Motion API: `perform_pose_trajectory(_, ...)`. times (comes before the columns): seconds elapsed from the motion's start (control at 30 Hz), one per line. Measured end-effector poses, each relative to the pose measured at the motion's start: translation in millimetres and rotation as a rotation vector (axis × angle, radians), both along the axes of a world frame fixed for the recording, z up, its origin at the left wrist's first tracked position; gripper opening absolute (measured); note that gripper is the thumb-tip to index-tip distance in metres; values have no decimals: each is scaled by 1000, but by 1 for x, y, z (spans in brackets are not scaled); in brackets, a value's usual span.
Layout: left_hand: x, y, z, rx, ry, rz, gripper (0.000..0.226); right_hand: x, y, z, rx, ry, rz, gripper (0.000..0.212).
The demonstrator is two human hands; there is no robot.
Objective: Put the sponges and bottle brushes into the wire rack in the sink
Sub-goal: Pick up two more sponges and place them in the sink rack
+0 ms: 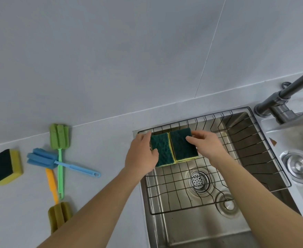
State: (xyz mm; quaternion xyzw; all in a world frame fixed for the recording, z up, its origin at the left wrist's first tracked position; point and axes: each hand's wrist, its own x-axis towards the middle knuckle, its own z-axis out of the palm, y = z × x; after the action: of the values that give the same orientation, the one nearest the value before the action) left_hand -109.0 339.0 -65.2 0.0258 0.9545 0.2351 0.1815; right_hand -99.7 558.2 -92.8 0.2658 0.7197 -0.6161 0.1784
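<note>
Two sponges sit side by side at the wire rack's (217, 169) 11 o'clock corner, dark scrub faces up. Rack rests in the steel sink (200, 231). Left hand (141, 154) grasps the left sponge (162, 151), thumb over its near edge; right hand (206, 145) grasps the right sponge (183, 144), thumb on top. Faucet (286, 93) at 2 o'clock of rack. Grey counter (102, 158), at 9 o'clock: third sponge (4, 167), then three crossed bottle brushes, blue (45, 159), green (59, 138), orange-handled (53, 187). Grey tiled wall (111, 51) behind.
</note>
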Motion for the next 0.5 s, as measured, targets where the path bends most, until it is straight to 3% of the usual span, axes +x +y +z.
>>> perform_pose_trajectory(0.17, -5, -2, 7, 12, 26, -335, 74, 5, 2, 0, 71, 39, 90, 39)
perform_pose_trajectory(0.27, -7, -3, -3, -140, 32, -545, 95, 10, 0, 0, 89, 61, 103, 38)
perform_pose_trajectory(0.5, -10, -3, -13, -113, 143, -469, 87, 19, -7, 3, 161, 121, 146, 36)
